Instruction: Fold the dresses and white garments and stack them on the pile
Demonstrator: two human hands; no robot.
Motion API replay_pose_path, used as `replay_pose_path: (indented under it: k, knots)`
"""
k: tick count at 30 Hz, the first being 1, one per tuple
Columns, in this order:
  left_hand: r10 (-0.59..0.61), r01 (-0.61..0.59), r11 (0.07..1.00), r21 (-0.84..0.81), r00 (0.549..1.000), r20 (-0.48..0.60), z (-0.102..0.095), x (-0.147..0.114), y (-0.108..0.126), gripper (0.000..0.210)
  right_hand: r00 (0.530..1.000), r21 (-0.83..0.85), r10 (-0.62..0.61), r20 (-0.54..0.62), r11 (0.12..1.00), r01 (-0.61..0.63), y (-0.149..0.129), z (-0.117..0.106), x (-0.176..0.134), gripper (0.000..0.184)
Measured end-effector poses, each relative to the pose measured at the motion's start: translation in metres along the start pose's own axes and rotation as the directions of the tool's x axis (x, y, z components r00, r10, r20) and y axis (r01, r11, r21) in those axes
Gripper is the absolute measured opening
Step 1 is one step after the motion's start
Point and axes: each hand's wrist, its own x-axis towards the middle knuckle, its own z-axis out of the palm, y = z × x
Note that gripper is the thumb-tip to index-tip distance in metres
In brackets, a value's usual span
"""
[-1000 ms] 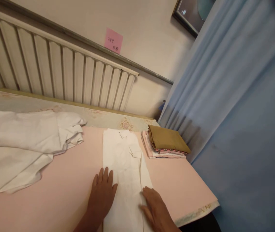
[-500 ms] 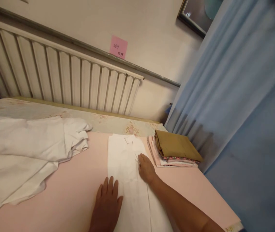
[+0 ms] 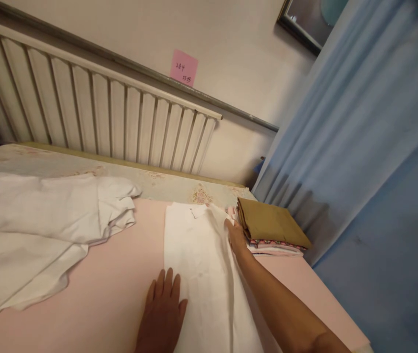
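Note:
A folded white garment [image 3: 197, 255] lies lengthwise on the pink cloth, creased along its length. My left hand [image 3: 163, 304] rests flat with its fingers stretched out, partly on the garment's left edge and partly on the pink cloth. At the garment's upper right edge, my right hand [image 3: 235, 235] grips the fabric with closed fingers. That edge is raised a little and forms a long ridge. My fingertips there are partly hidden by the fabric.
Another white garment [image 3: 54, 211] lies rumpled on the left. A folded stack topped by a mustard-brown cloth [image 3: 273, 223] sits right of my right hand. The pink cloth [image 3: 113, 289] covers a floral-patterned surface [image 3: 150, 179]. Beyond are a radiator [image 3: 120, 122] and a blue curtain [image 3: 359, 122].
My right hand has moved right, toward the stack, pulling up the garment's right edge. My left hand stays flat in the same place. The view has shifted slightly.

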Motion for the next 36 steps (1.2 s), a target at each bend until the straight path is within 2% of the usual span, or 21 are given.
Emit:
replay_pose_path:
  k: [4,8,10,12,14,19,23,26,29,33,36]
  knots:
    - [-0.010,0.009,1.000,0.004,1.000,0.018,0.000,-0.001,0.000,0.048,0.997,0.000,-0.063,0.032,0.998,0.063,-0.011,0.019,-0.019,0.054]
    - [-0.008,0.008,1.000,-0.003,1.000,0.022,-0.001,-0.001,0.000,0.049,0.975,-0.022,-0.161,0.155,0.986,0.166,-0.012,0.047,-0.043,0.046]
    - [-0.009,0.010,1.000,-0.009,1.000,0.020,-0.002,-0.001,0.000,0.048,0.956,-0.057,-0.197,0.217,0.975,0.214,-0.010,0.057,-0.052,0.050]
    - [-0.016,0.017,1.000,-0.011,1.000,0.020,-0.001,-0.001,0.000,0.048,0.946,-0.109,-0.205,0.251,0.965,0.238,-0.008,0.061,-0.055,0.051]
    - [-0.016,0.016,1.000,-0.012,1.000,0.019,-0.001,-0.001,-0.001,0.048,0.953,-0.159,-0.185,0.241,0.961,0.227,-0.006,0.059,-0.051,0.042]
    - [-0.010,0.010,1.000,-0.007,0.999,0.037,-0.001,-0.001,-0.001,0.050,0.994,-0.253,-0.044,0.097,0.965,0.067,0.003,0.044,-0.008,0.033]
    - [0.002,-0.001,1.000,-0.017,0.999,0.050,0.003,-0.002,-0.004,0.050,0.995,-0.328,0.066,0.073,0.944,-0.039,0.017,0.036,0.046,0.028]
    - [0.014,-0.013,1.000,-0.016,0.999,0.043,0.013,-0.005,-0.008,0.051,0.984,-0.359,0.098,0.148,0.933,-0.039,0.027,0.035,0.083,0.032]
    - [0.037,-0.037,0.999,-0.007,0.999,0.001,0.026,-0.008,-0.012,0.051,0.958,-0.364,0.088,0.271,0.931,0.017,0.032,0.037,0.111,0.034]
    - [0.064,-0.065,0.998,-0.008,0.997,-0.047,0.038,-0.012,-0.018,0.052,0.905,-0.377,0.085,0.418,0.922,0.088,0.036,0.041,0.138,0.032]
    - [0.104,-0.104,0.995,-0.001,0.992,-0.065,0.040,-0.013,-0.023,0.054,0.876,-0.414,0.103,0.472,0.903,0.117,0.038,0.045,0.154,0.032]
